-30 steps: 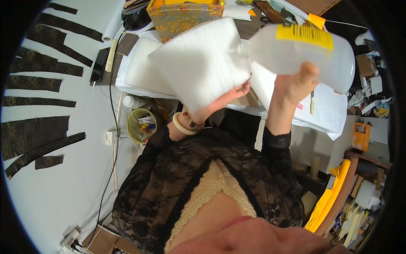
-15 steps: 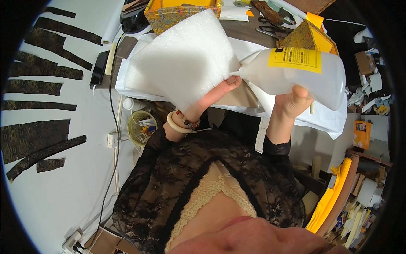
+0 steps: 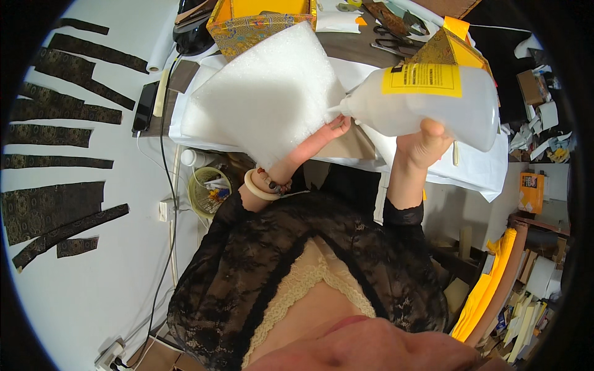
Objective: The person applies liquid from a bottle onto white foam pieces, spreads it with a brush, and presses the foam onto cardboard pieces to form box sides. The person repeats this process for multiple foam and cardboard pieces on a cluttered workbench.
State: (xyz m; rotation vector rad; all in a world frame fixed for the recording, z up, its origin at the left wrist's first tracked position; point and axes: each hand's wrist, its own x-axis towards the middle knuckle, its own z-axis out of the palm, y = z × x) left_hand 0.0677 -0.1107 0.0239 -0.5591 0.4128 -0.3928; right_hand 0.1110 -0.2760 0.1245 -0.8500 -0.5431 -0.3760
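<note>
My right hand (image 3: 427, 145) is wrapped round a large translucent squeeze bottle (image 3: 396, 114) with a yellow label, its thumb toward me. The bottle lies nearly level, and its thin nozzle points left at the right edge of a white foam sheet (image 3: 272, 86). My left hand (image 3: 328, 130) holds the sheet up at a tilt from its lower right edge. The fingertips curl near the nozzle, and the rest of that hand is partly hidden by the foam. Any liquid at the nozzle tip is too small to make out.
A patterned box with a yellow lining (image 3: 247, 34) stands at the back, another patterned piece (image 3: 442, 49) at the back right. Black scissors (image 3: 396, 43) lie between them. A phone (image 3: 146, 102) and a black cable are on the left, above a small bin (image 3: 201, 201).
The bottle and my right hand have shifted slightly left, the nozzle now over the foam's edge. The sheet's upper corner has dropped a little.
</note>
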